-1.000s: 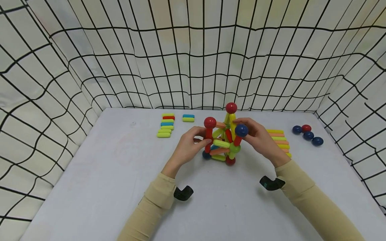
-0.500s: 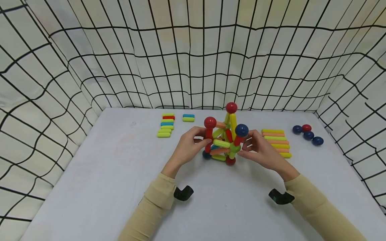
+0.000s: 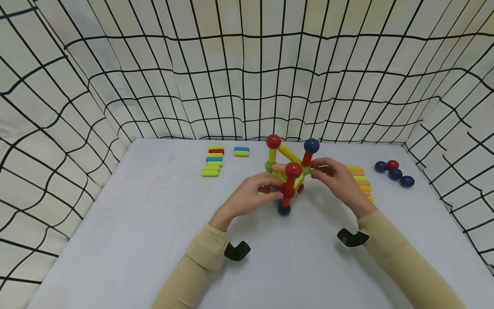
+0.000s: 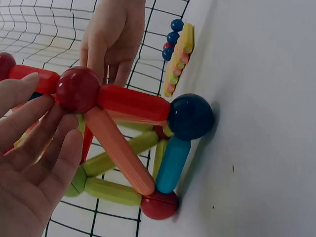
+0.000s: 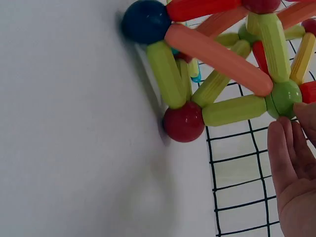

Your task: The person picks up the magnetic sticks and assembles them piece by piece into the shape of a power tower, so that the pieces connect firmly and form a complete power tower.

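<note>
A frame of magnetic sticks and balls [image 3: 287,168] stands upright on the white table. Its front column has a red top ball [image 3: 293,170], red sticks and a dark blue foot ball [image 4: 190,117]. My left hand [image 3: 248,195] holds this column at its middle red ball [image 4: 78,90], thumb on one side and fingers on the other. At the frame's right, my right hand [image 3: 339,184] pinches a green ball [image 5: 285,98] below a red stick and a blue top ball [image 3: 311,145]. Part of the frame's lower inside is hidden by the left hand and the front column.
Short coloured sticks [image 3: 214,160] lie in a row at the back left, beside a blue and green pair [image 3: 241,151]. Longer sticks [image 3: 359,178] lie right, partly behind the right hand. Loose balls [image 3: 394,174] sit farther right. Black netting [image 3: 247,94] borders the table.
The frame has turned counterclockwise as seen from above: the red column came from the left to the front, the blue-topped side went back. My left hand moved right with it; the right hand rose slightly.
</note>
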Demonstrator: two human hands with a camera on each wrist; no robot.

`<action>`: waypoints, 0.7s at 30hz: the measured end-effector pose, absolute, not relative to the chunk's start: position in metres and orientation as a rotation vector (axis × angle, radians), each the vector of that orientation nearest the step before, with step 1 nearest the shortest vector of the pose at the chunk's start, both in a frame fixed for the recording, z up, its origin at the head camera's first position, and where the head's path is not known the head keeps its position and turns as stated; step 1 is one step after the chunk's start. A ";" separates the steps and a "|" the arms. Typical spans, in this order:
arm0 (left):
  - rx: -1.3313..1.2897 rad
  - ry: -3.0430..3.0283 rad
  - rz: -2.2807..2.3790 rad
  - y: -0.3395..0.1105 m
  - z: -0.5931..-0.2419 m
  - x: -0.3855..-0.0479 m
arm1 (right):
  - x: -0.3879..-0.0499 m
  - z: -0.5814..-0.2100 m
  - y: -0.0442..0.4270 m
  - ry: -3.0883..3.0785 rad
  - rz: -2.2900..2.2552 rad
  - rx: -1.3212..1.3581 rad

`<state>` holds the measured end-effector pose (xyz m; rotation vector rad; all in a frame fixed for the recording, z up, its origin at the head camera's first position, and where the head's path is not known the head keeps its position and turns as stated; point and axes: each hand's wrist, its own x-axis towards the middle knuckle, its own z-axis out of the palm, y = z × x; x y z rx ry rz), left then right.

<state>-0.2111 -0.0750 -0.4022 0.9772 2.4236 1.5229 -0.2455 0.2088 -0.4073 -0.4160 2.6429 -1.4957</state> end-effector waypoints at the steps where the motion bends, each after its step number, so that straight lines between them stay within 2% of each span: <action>1: 1.008 2.398 1.517 -0.073 -0.402 -0.210 | -0.248 -0.408 0.208 2.638 -1.512 -0.407; 12: 1.142 2.426 1.532 -0.068 -0.397 -0.207 | -0.250 -0.407 0.209 2.569 -1.591 -0.471; 21: 0.738 2.648 1.803 -0.079 -0.408 -0.221 | -0.221 -0.405 0.253 2.598 -1.575 -0.321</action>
